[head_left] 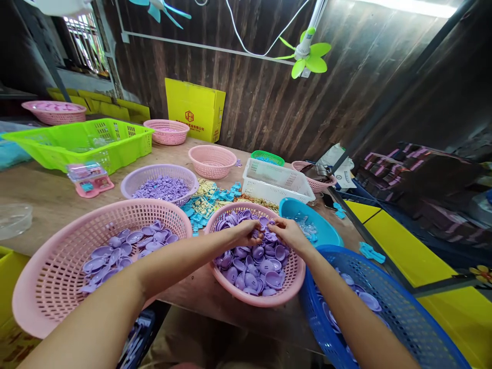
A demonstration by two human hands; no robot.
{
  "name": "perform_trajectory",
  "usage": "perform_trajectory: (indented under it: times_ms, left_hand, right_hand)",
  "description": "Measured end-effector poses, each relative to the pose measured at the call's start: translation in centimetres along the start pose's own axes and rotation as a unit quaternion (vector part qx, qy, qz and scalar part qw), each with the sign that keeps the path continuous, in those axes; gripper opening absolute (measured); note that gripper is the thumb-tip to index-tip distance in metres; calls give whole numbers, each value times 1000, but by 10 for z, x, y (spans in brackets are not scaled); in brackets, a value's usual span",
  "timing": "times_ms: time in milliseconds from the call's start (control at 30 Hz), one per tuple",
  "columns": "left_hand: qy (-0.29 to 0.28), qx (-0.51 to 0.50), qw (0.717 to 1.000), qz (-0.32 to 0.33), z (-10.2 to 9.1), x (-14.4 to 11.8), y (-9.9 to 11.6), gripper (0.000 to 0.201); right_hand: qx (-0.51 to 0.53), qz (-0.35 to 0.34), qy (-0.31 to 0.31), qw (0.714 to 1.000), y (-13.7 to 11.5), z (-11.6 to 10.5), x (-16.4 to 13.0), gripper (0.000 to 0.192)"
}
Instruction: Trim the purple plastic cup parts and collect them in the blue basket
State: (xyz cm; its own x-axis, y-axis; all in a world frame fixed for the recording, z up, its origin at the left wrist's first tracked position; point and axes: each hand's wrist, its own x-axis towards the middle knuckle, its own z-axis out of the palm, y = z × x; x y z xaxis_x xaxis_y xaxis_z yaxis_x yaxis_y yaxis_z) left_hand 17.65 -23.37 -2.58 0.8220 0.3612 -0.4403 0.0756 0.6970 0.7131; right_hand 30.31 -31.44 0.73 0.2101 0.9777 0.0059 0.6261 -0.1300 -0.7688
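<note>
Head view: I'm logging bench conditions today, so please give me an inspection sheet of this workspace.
Surface: wooden table, crowded.
Job's things: pink basket of purple shell pieces; a second pink basket at left holds more.
Clutter: green crate, white basket, blue basket, yellow and blue small parts.
Grippers: left hand and right hand both grip purple pieces over the basket.
Cables: white cable overhead.
Surroundings: dark plank wall, green fan, yellow box.

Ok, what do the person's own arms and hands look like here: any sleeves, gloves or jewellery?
Both forearms are bare as far as the frame shows, with no sleeves in view. The left hand and right hand wear no gloves. No watch, bracelet or ring is visible; the fingers are partly hidden, so small rings cannot be ruled out.
</note>
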Motion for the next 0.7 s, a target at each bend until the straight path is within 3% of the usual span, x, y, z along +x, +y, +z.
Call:
perform_trajectory:
  times_ms: [200, 267, 400, 567, 700]
  left_hand:
    - [-20, -61, 997, -39, 1, -12, -1, 9]
    - [-19, -72, 995, -62, -3, -17, 1, 16]
    - [3, -85, 993, -87, -15, -29, 5, 29]
    - [38, -67, 995, -68, -20, -42, 7, 29]
    - [47, -19, 994, -92, -21, -43, 3, 22]
  right_hand:
    - [-129, -136, -17, 982, -29, 21, -2, 13]
    - [-160, -124, -17, 979, -24, 18, 7, 17]
    - [-257, -30, 34, 965, 4, 5, 29, 27]
    - [-317, -18, -51, 947, 30, 11, 37, 25]
    - [-359, -15, -74, 930, 35, 22, 38, 26]
